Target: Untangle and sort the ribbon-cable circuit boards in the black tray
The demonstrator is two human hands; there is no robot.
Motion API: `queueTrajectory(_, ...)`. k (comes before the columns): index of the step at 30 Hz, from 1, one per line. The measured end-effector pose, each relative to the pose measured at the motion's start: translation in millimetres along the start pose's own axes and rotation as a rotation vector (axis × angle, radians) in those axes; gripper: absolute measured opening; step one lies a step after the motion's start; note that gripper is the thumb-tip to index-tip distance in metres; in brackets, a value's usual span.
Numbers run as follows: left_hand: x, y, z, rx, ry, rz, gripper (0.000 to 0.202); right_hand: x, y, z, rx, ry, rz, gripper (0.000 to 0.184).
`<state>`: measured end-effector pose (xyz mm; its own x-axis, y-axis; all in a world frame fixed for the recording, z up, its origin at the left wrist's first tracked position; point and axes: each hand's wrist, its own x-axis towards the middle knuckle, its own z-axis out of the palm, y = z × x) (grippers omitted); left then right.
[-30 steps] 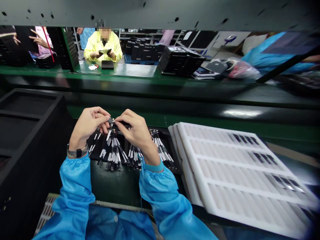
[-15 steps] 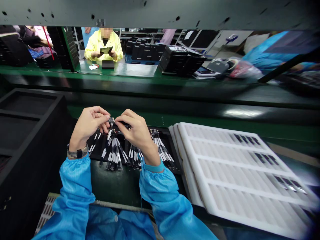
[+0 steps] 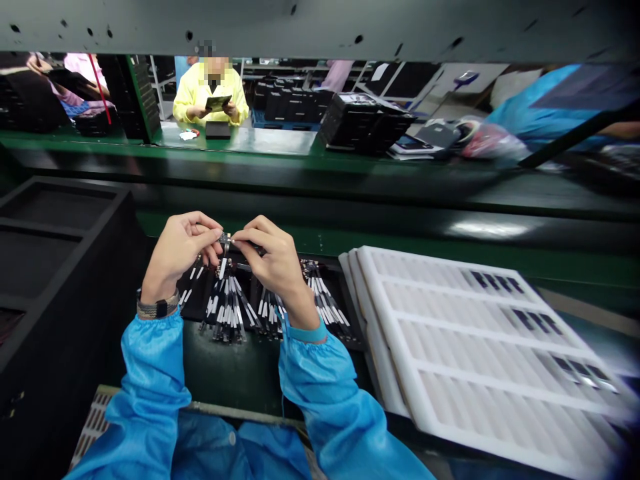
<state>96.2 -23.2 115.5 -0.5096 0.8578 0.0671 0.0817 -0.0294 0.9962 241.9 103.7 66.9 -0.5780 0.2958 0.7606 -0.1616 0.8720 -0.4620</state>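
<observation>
My left hand [image 3: 183, 250] pinches a small circuit board [image 3: 226, 238] between thumb and index finger, above the dark tray. From the board hangs a thin flex cable [image 3: 223, 267] with a white strip on it. My right hand [image 3: 275, 257] is closed in a pinch at the right end of the same board; its fingertips hide the exact point of contact. Beneath both hands, a black tray [image 3: 345, 293] carries fanned bundles of similar flex cables [image 3: 230, 310], their light and dark tails spread toward me. The right hand and wrist cover part of these bundles.
To the right lies a stack of white slotted trays [image 3: 430, 393], the top one holding several dark pieces [image 3: 537, 321]. A black divided box [image 3: 75, 267] stands at left. Across the green bench [image 3: 280, 140], a person in yellow [image 3: 210, 93] holds a dark item. A grey beam [image 3: 320, 27] spans overhead.
Both hands keep their pinch at the board, with only a slight shift. The view has moved a little. Across the bench, a person in pink at far left has moved a dark item.
</observation>
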Motion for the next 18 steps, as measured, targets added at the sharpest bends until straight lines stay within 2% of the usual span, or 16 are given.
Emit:
queueTrajectory(10,-1.0,2.4,2.4,-0.005,0.018,-0.010,0.010,-0.4,0.8,3.0,0.008,0.034,-0.018,0.018)
queueTrajectory(18,-4.2,2.8,2.7,0.030,0.062,0.006,0.009,-2.0,-2.5,7.0,-0.072,0.051,-0.014,0.018)
